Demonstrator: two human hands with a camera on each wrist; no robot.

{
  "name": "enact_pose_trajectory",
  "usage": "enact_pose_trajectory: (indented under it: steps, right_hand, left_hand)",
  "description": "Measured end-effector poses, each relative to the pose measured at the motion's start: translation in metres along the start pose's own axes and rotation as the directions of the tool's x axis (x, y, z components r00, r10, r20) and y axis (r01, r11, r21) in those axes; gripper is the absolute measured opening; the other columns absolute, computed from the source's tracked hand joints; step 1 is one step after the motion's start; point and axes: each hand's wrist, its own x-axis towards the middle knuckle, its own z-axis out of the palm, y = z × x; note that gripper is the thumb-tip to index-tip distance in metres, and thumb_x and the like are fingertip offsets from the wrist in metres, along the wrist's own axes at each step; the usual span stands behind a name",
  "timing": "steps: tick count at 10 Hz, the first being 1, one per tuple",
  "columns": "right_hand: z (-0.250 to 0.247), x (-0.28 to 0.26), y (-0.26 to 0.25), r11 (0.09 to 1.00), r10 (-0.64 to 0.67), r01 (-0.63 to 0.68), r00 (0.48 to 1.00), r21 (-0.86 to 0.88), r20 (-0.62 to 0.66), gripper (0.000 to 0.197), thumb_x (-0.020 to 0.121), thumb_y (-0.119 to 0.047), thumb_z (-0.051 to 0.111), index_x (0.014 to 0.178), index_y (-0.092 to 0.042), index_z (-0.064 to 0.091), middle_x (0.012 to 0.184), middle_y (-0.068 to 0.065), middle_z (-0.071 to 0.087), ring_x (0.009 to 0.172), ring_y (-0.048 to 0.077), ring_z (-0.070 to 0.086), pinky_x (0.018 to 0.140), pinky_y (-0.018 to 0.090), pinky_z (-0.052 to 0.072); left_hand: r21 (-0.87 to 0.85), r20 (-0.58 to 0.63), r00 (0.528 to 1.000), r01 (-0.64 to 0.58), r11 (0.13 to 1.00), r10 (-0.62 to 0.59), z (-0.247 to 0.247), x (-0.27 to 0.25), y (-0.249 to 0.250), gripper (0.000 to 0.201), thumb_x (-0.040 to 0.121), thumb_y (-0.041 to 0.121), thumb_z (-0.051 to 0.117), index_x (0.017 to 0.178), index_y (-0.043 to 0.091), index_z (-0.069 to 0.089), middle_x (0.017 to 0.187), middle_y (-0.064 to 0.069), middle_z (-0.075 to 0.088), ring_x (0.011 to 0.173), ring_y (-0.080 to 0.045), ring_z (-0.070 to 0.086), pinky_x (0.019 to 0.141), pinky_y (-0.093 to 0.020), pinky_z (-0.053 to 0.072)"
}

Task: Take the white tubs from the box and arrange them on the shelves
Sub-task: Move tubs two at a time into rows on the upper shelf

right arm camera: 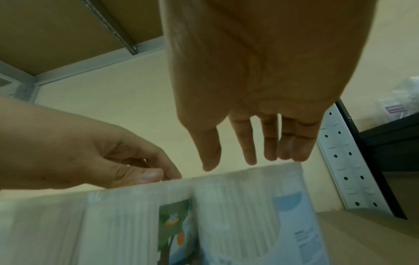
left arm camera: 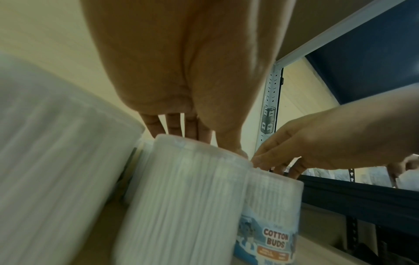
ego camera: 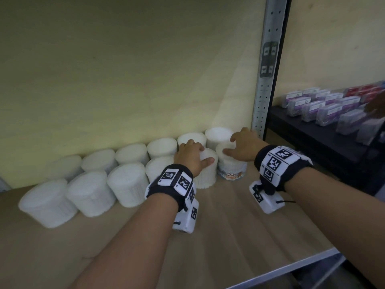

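Two rows of white tubs (ego camera: pixel 127 184) stand at the back of a wooden shelf (ego camera: pixel 229 230). My left hand (ego camera: pixel 205 154) (left arm camera: pixel 204 141) grips the lid of a front-row tub (ego camera: pixel 206 176) (left arm camera: pixel 181 206) from above, thumb on its near edge. Right beside it stands a tub labelled "Cotton Buds" (ego camera: pixel 232 172) (left arm camera: pixel 272 206) (right arm camera: pixel 249 206). My right hand (ego camera: pixel 231 146) (right arm camera: pixel 244 161) hovers over that tub with fingers straight and spread, fingertips just above its lid. The box is not in view.
A perforated metal upright (ego camera: pixel 263 90) closes the shelf on the right, close to the last tubs. Beyond it a black shelf (ego camera: pixel 302 130) carries purple and red packets (ego camera: pixel 325 109). Bare board lies in front of the tubs up to the metal front edge (ego camera: pixel 291 265).
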Motion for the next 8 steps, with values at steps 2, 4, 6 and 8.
enact_pose_trajectory:
  steps: [2,4,6,8]
  right_hand:
    - [0.002,0.001,0.0,0.998,-0.022,0.023,1.0,-0.053,0.018,0.061,0.091,-0.051,0.05,0.136,-0.01,0.047,0.137,0.014,0.042,0.13,0.033,0.036,0.106,0.043,0.037]
    - [-0.005,0.001,0.003,0.996,-0.087,0.089,0.993,-0.022,0.085,0.056,0.093,-0.038,0.055,0.144,-0.02,0.041,0.149,0.005,0.036,0.136,0.026,0.037,0.11,0.036,0.033]
    - [-0.006,-0.002,0.004,0.993,-0.121,0.122,0.988,-0.004,0.095,0.054,0.093,-0.03,0.056,0.144,-0.021,0.041,0.151,0.004,0.036,0.138,0.023,0.037,0.112,0.032,0.03]
    - [-0.006,-0.006,0.004,0.992,-0.122,0.124,0.989,-0.016,0.081,0.053,0.094,-0.03,0.055,0.145,-0.021,0.041,0.151,0.003,0.036,0.137,0.023,0.037,0.112,0.034,0.031]
  left_hand:
    - [0.004,0.0,1.0,0.001,1.0,-0.001,0.0,0.0,0.001,0.052,0.086,0.047,0.061,0.129,0.017,0.053,0.13,-0.005,0.047,0.124,-0.026,0.04,0.104,-0.04,0.037]
    - [0.016,0.005,1.0,-0.002,1.0,0.002,-0.002,-0.001,0.003,0.052,0.087,0.046,0.061,0.129,0.016,0.053,0.13,-0.005,0.047,0.124,-0.026,0.041,0.104,-0.04,0.037]
    - [0.048,0.025,1.0,-0.001,0.999,0.0,-0.004,-0.003,0.005,0.052,0.088,0.046,0.059,0.131,0.016,0.051,0.132,-0.006,0.046,0.125,-0.026,0.04,0.103,-0.039,0.037]
    - [0.092,0.07,0.998,-0.009,0.996,0.003,-0.008,-0.003,0.01,0.053,0.091,0.044,0.056,0.134,0.014,0.048,0.134,-0.007,0.043,0.127,-0.027,0.039,0.105,-0.041,0.037]
